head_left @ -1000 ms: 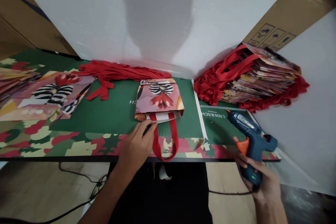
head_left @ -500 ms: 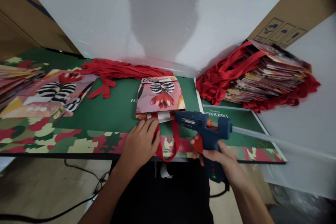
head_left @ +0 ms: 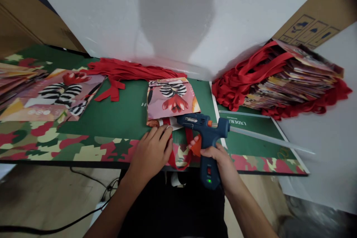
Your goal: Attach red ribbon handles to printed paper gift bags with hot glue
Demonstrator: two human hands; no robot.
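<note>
A paper bag (head_left: pixel 174 100) with a striped and red flower print lies flat in front of me, its opening toward me. My left hand (head_left: pixel 153 148) rests at its lower left edge, fingers bent over a red ribbon handle (head_left: pixel 178 164) that loops over the table's near edge. My right hand (head_left: pixel 220 160) is wrapped round a blue glue gun (head_left: pixel 208 134), fingers at its orange trigger. The gun's nozzle is at the bag's opening, its tip hidden there. A long clear glue stick (head_left: pixel 267 139) sticks out of the gun's back.
Red ribbons (head_left: pixel 134 70) lie behind the bag. At the right leans a stack of bags with red handles (head_left: pixel 295 81). Flat printed bags (head_left: pixel 55 96) lie at the left. White and cardboard walls enclose the green table (head_left: pixel 111 122). Black cables (head_left: pixel 69 225) hang below left.
The glue gun in my right hand has moved left, and its nozzle has gone to the bag's opening. My left hand has stayed almost in place. The view has shifted slightly.
</note>
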